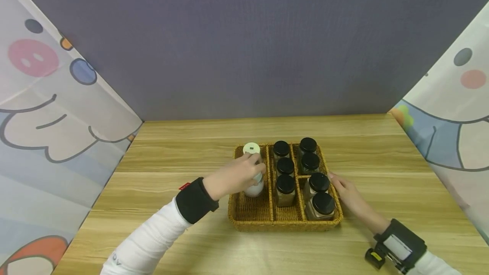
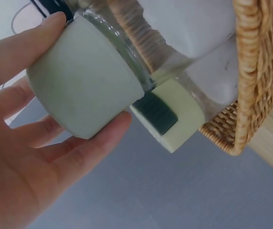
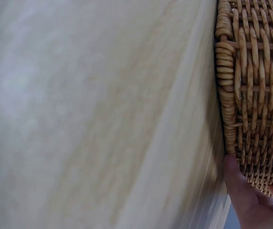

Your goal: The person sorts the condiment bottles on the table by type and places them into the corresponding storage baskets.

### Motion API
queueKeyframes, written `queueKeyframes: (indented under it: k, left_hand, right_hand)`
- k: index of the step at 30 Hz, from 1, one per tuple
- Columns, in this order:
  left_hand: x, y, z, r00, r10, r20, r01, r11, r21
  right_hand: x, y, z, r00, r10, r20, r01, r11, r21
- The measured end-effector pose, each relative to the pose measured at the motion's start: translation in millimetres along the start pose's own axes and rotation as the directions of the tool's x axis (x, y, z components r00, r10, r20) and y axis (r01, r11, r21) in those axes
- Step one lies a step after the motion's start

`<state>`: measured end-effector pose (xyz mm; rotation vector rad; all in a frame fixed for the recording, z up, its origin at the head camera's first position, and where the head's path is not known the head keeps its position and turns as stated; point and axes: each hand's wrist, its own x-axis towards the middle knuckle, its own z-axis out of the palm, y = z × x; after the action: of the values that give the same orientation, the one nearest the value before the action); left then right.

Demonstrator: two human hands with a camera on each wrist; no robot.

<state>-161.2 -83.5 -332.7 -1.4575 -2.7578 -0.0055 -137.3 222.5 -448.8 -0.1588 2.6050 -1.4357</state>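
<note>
My left hand (image 1: pixel 237 175) grips the pale green cap (image 2: pixel 84 78) of a clear glass seasoning bottle (image 1: pixel 254 189), at the left compartment of a wicker basket (image 1: pixel 284 226). In the left wrist view, thumb and fingers lie around that cap. Beside it stands a second bottle with white contents, whose pale cap (image 2: pixel 186 107) bears a dark green patch. My right hand (image 1: pixel 349 194) touches the basket's right side. In the right wrist view, the thumb (image 3: pixel 236 183) lies straight along the woven wall near one edge; the other fingers are mostly out of frame.
Several black-lidded jars (image 1: pixel 285 184) fill the basket's middle and right compartments, split by woven dividers (image 1: pixel 270 181). The basket stands on a wooden table (image 1: pixel 172 147). A grey panel (image 1: pixel 244 54) rises behind it, and printed cloths (image 1: pixel 46 109) hang at both sides.
</note>
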Motion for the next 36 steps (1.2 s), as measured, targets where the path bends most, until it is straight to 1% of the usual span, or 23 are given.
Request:
queueKeyframes:
  k: [4, 17, 27, 32, 36]
  left_hand:
    - [1.3, -0.6, 5.8, 1.0, 0.003, -0.003, -0.003, 1.0, 0.026]
    - [2.2, -2.5, 13.5, 0.999, -0.03, 0.036, 0.029, 0.999, 0.026]
    - [2.9, -4.2, 20.8, 0.999, -0.024, 0.034, 0.024, 1.0, 0.009]
    - [2.8, -4.2, 23.4, 0.999, -0.023, 0.046, 0.022, 1.0, 0.022]
    - [2.6, -4.2, 24.3, 0.999, -0.015, 0.038, 0.014, 0.999, 0.041]
  right_hand:
    - [-0.5, -1, 0, 1.0, 0.001, 0.006, -0.001, 1.0, 0.001]
    - [-0.4, -1, 0, 1.0, 0.011, -0.002, -0.011, 1.0, -0.02]
    - [-1.0, 0, 0, 1.0, 0.003, -0.007, -0.004, 1.0, -0.021]
    - [-0.7, 0, 0, 1.0, 0.002, -0.007, -0.002, 1.0, -0.015]
    - [-0.6, 0, 0, 1.0, 0.008, -0.01, -0.009, 1.0, -0.018]
